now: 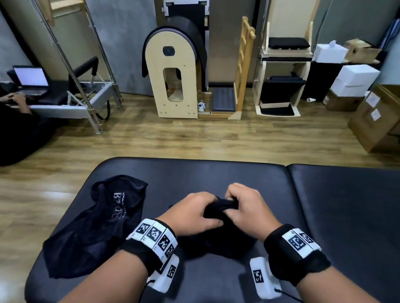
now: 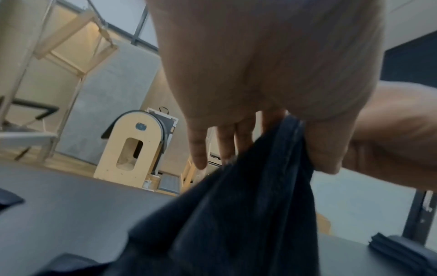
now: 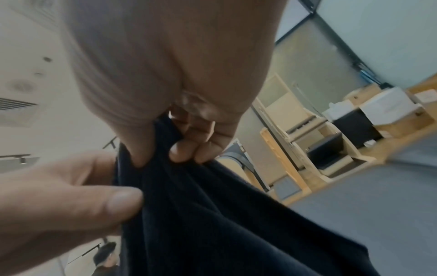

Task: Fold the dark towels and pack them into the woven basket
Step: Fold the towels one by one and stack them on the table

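Two dark towels lie on the black padded table [image 1: 329, 214]: one crumpled dark towel with white printed lettering [image 1: 95, 227] at the left, and a second plain dark towel [image 1: 218, 234] bunched at the middle. The left hand [image 1: 189, 214] pinches the plain towel's raised edge between thumb and fingers. Just beside it, the right hand [image 1: 247, 206] has fingers curled, clamped on the same edge.
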The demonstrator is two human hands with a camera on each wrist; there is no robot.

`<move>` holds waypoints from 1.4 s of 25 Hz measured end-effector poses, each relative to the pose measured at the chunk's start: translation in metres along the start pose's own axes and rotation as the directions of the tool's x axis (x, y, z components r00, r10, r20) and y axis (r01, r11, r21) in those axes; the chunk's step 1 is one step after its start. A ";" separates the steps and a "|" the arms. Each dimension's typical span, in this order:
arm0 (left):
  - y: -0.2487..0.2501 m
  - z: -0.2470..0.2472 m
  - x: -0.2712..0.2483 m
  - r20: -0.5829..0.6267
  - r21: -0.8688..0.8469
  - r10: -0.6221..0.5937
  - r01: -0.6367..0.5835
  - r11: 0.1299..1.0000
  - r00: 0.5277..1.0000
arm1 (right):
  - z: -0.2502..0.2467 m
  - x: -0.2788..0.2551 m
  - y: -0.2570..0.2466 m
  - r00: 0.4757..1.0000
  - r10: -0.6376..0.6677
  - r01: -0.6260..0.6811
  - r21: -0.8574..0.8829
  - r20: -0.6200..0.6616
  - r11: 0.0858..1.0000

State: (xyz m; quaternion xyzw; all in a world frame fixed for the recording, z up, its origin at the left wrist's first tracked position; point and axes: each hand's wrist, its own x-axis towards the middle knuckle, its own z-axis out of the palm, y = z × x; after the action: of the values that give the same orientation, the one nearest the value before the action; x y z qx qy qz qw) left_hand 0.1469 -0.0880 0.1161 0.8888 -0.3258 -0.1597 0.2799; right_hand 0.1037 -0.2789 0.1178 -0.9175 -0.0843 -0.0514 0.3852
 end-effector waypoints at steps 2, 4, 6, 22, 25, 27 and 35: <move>0.001 0.001 0.008 -0.052 -0.019 -0.003 0.002 1.000 0.999 | -0.013 0.006 -0.005 0.993 -0.084 0.086 0.019 -0.085 0.996; -0.003 -0.005 0.015 -0.136 -0.079 -0.069 0.058 0.995 0.988 | -0.027 0.008 -0.003 0.978 -0.060 0.064 0.016 -0.202 0.998; -0.011 -0.015 0.020 -0.208 -0.101 -0.119 0.099 0.990 0.971 | -0.039 0.005 0.005 0.953 0.082 -0.077 0.029 -0.291 0.997; -0.004 -0.022 0.034 0.001 -0.082 0.031 -0.031 0.996 1.000 | -0.018 -0.005 -0.006 0.935 0.233 -0.268 -0.106 -0.266 0.958; -0.013 -0.030 0.028 0.011 -0.162 0.039 -0.037 0.986 0.999 | -0.039 -0.002 0.012 0.838 0.379 -0.378 0.083 -0.392 0.922; -0.010 -0.035 0.031 -0.019 -0.211 0.064 -0.067 0.975 0.998 | -0.047 -0.001 0.024 0.817 0.489 -0.507 0.024 -0.305 0.862; 0.023 -0.018 0.052 -0.047 -0.067 0.102 -0.105 0.992 0.994 | -0.006 -0.014 -0.005 0.967 0.252 -0.247 -0.131 0.023 0.960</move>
State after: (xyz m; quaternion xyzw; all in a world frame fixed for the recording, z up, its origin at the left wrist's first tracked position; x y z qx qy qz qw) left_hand 0.1820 -0.1306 0.1391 0.8637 -0.3598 -0.1366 0.3254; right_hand 0.0889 -0.2815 0.1227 -0.9443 0.0281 0.0103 0.3277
